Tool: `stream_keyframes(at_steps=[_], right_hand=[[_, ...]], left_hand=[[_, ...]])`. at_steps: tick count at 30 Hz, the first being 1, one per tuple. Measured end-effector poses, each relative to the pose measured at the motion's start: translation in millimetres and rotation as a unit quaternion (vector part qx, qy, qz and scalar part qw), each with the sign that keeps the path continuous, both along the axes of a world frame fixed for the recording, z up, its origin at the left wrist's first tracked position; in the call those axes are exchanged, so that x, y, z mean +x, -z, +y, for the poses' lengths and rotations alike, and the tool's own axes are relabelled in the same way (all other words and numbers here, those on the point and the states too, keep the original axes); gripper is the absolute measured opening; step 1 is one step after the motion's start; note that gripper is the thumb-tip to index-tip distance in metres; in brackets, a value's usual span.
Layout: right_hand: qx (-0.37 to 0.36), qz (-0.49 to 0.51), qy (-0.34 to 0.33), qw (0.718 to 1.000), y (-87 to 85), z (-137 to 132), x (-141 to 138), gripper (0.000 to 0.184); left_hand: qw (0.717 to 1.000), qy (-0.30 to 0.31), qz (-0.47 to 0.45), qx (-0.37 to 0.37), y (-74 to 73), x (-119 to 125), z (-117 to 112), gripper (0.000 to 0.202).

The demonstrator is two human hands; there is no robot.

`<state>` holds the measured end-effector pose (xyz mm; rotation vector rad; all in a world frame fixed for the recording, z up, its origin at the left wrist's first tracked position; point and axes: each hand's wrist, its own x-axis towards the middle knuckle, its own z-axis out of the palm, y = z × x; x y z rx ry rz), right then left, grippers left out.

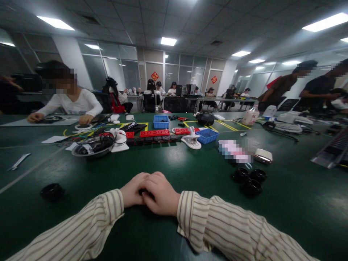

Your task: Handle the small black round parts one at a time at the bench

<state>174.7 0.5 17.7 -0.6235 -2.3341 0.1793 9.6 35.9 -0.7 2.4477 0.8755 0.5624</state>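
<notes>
My left hand [132, 191] and my right hand [162, 194] are brought together above the near middle of the green table [89, 174]. The right hand's fingers curl over those of the left, and both are closed. A dark gap shows between them; whether it is a black object or only shadow I cannot make out. Off to the right stands a cluster of three glossy black ring-shaped pieces [252, 187]. A similar black piece [52, 192] lies alone at the left.
Farther back are a clear bowl [92, 151] of black cables, white clip stands [191, 140], a red-and-black strip [154, 137] and blue bins [207, 136]. A pale case [263, 156] lies right. A person in white [73, 101] works across the table.
</notes>
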Motion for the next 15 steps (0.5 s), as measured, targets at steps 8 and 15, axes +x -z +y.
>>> stream_keyframes(at_steps=[8,15], right_hand=[[0.029,0.019,-0.032,0.999,0.4,0,2,0.030],[-0.024,-0.022,0.093,0.995,0.3,2,-1,0.020]], left_hand=[[0.999,0.000,0.029,0.019,0.3,-1,-2,0.050],[0.991,-0.060,0.081,0.090,5.9,7,-10,0.062]])
